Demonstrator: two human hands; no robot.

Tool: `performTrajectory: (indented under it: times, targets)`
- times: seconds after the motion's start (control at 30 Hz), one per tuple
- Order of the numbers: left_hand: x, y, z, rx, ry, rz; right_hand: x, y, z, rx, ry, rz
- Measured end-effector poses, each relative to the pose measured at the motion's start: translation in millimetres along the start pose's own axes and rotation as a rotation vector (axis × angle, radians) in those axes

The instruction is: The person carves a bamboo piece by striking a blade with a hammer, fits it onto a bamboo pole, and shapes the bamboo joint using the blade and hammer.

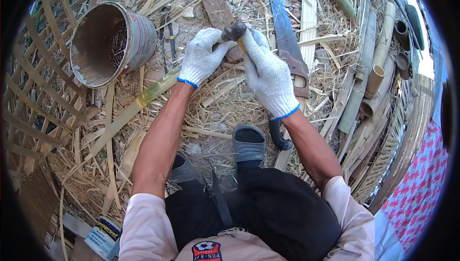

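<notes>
Looking down past black cloth trousers (282,208), we have grey rubber sandals (248,142) on straw-strewn ground (215,112), a black curved handle (278,136) just beside the right one. Beyond, both hands wear white knitted gloves with blue cuffs. Our right hand (271,72) is curled around what looks like a dark metal hammer with a yellow handle (236,28), whose head sits at the fingertips, between the two hands. That head lies roughly crosswise; the handle seems to run back into the right palm, mostly hidden, so the left hand (203,54) is nearer the head's left end. Its thumb and fingers bend together there; we cannot tell whether they pinch anything. Farther off, a blue-bladed handsaw (281,19) lies rightward, and a pale, stained bucket (140,36) stands leftward with what look like nails (117,45) inside.
</notes>
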State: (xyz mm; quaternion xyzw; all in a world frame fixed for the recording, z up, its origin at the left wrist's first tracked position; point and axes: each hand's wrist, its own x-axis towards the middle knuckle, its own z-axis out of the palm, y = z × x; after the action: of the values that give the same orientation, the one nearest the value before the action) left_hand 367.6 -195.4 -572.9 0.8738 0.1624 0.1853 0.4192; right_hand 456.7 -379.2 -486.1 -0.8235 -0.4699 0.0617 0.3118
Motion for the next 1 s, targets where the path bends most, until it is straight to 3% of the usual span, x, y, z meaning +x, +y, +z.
performTrajectory:
  times: [0.2, 0.23, 0.37, 0.43, 0.47, 0.57, 0.63, 0.73, 0.8, 0.9, 1.0]
  targets:
    - [-8.8, -4.4, 4.0, -0.031, 0.037, 0.031, -7.4, -3.8, 3.8, 0.138, 0.118, -0.021]
    - [-1.4, -4.5, 3.8, -0.017, 0.041, 0.05, -4.2, 0.6, 6.5, 0.021, 0.017, -0.016]
    - [-0.4, -5.9, 7.9, -0.009, 0.054, 0.054, -1.0, 5.7, 0.2, 0.049, 0.062, -0.029]
    - [0.1, -3.6, 4.5, 0.042, 0.064, 0.115, -4.2, -6.6, -11.4, 0.164, 0.043, 0.227]
    - [-1.4, -2.0, 3.2, 0.087, 0.074, 0.171, -5.9, -9.2, -17.1, 0.167, 0.046, 0.225]
    - [-17.3, 7.5, -8.6, 0.247, 0.029, 0.076, -11.9, -6.2, -33.1, 0.246, -0.011, 0.532]
    - [-25.4, 10.5, -12.3, 0.366, -0.05, -0.076, -19.0, 3.9, -34.1, 0.202, 0.035, 0.484]
    - [-24.4, 13.3, -10.5, 0.39, -0.114, -0.136, -22.8, 12.2, -31.6, 0.144, 0.083, 0.378]
    - [-23.6, 14.4, -7.5, 0.424, -0.12, -0.134, -23.2, 6.8, -30.8, 0.264, 0.024, 0.555]
    - [-23.2, 12.3, -4.3, 0.471, -0.109, -0.128, -25.0, 14.4, -17.3, 0.408, 0.022, 0.616]
    - [-26.0, 9.7, 0.3, 0.464, -0.041, -0.084, -23.3, 16.5, -12.9, 0.36, 0.006, 0.564]
